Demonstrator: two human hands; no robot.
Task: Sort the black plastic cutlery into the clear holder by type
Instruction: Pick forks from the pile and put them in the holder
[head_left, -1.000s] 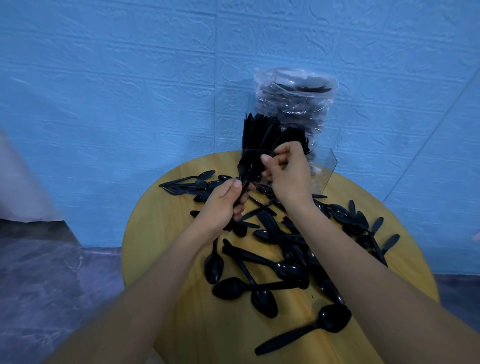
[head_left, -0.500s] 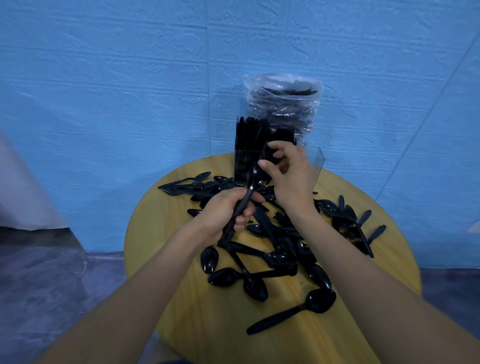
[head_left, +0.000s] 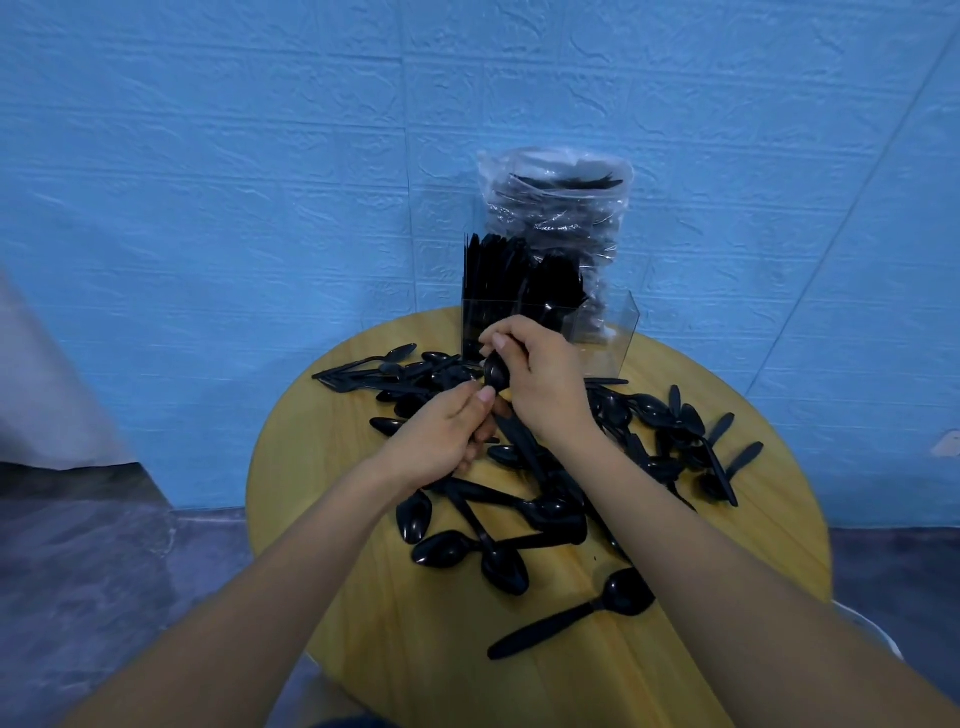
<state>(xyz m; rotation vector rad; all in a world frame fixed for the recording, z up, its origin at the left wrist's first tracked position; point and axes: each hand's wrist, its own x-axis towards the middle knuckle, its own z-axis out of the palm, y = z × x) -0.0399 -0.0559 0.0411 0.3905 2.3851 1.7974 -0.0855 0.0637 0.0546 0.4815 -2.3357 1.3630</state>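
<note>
Both hands meet over the middle of a round wooden table (head_left: 322, 561). My right hand (head_left: 540, 379) pinches the bowl end of a black spoon (head_left: 496, 375). My left hand (head_left: 441, 441) grips lower down, around handles of black cutlery; how many it holds is hidden. Just behind the hands stands the clear holder (head_left: 608, 338), its left compartments packed with upright black cutlery (head_left: 498, 270); its right compartment looks see-through. Several loose black spoons (head_left: 467, 545) lie scattered on the table in front of and beside the hands.
A clear plastic bag full of black cutlery (head_left: 561, 208) stands behind the holder against the blue wall. More spoons lie at the table's right (head_left: 691, 441) and back left (head_left: 384, 364). One spoon (head_left: 576, 613) lies alone near the front edge. Dark floor surrounds the table.
Both hands have come down from in front of the holder toward the table. The spoon's bowl, held up at the holder before, now sits low between the two hands.
</note>
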